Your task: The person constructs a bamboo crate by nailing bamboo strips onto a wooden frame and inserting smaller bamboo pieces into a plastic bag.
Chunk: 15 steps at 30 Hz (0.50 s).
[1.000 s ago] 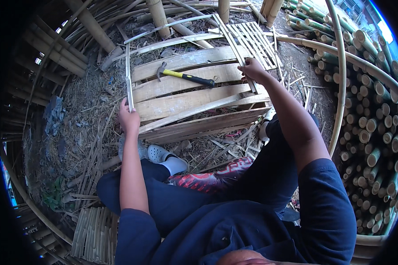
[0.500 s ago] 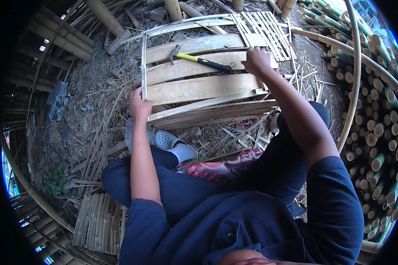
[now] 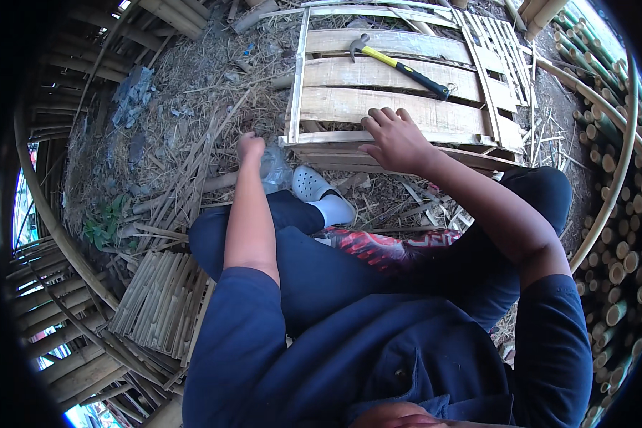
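A slatted wooden crate (image 3: 335, 106) lies in front of me, with wide planks across its top and thin strips along its ends. My right hand (image 3: 396, 141) is over the crate's near edge, fingers spread on the front strip and nearest plank, thumb toward me. On the planks beyond it rests a claw hammer (image 3: 389, 60) with a yellow and black handle, touched by neither hand. Left of the crate, my left hand (image 3: 251, 148) hovers apart from it with fingers closed; what they hold, if anything, is hidden. Just below that hand is a clear plastic bag (image 3: 277, 173).
Cut bamboo poles (image 3: 624, 253) are stacked at the right, behind a bent pole (image 3: 615, 182). A bundle of bamboo strips (image 3: 160, 294) lies at lower left. Straw and loose slivers cover the ground (image 3: 192, 93). A grey clog (image 3: 309, 184) is near the crate.
My left hand has let go of the crate's left end and moved off it toward the bag. My right hand has come from the right end to the near edge. The view has shifted left.
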Each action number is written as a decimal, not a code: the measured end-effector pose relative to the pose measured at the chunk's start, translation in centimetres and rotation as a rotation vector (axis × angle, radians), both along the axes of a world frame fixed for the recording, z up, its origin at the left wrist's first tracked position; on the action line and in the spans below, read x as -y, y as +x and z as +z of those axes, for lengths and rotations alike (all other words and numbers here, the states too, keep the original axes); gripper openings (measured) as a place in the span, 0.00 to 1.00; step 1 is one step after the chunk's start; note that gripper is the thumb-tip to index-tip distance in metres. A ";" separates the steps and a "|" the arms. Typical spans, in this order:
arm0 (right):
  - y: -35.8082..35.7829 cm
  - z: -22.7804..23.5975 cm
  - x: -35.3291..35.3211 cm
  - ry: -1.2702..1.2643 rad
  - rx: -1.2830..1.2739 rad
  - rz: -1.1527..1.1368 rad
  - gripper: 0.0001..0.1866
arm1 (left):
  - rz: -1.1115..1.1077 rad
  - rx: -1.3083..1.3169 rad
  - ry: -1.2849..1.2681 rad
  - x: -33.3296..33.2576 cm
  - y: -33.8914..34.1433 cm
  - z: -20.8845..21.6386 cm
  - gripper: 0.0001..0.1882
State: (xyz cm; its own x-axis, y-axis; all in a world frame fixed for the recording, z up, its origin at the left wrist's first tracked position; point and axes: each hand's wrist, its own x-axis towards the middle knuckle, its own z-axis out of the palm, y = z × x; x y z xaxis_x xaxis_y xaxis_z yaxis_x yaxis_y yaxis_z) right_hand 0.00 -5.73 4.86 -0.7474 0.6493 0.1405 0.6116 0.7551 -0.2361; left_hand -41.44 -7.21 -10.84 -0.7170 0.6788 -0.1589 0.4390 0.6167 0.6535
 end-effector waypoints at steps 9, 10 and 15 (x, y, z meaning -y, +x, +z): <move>1.3 -0.9 -0.4 -0.029 0.127 0.090 0.27 | -0.484 -0.207 -0.874 3.3 0.4 -7.6 0.24; 1.0 -0.7 -0.3 -0.031 0.118 0.101 0.27 | -0.533 -0.252 -0.942 3.8 -0.4 -7.3 0.22; 1.5 -0.4 -0.7 -0.058 0.221 0.131 0.27 | -0.017 -0.113 -0.541 2.1 1.6 -2.9 0.22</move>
State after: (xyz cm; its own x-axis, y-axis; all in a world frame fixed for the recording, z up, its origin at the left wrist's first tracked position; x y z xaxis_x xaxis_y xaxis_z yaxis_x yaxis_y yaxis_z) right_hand 1.52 -5.03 4.47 -0.8341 0.5471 -0.0699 0.5509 0.8204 -0.1532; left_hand -39.84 -9.29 -13.78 -0.7398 0.5331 -0.4106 0.5006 0.8438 0.1935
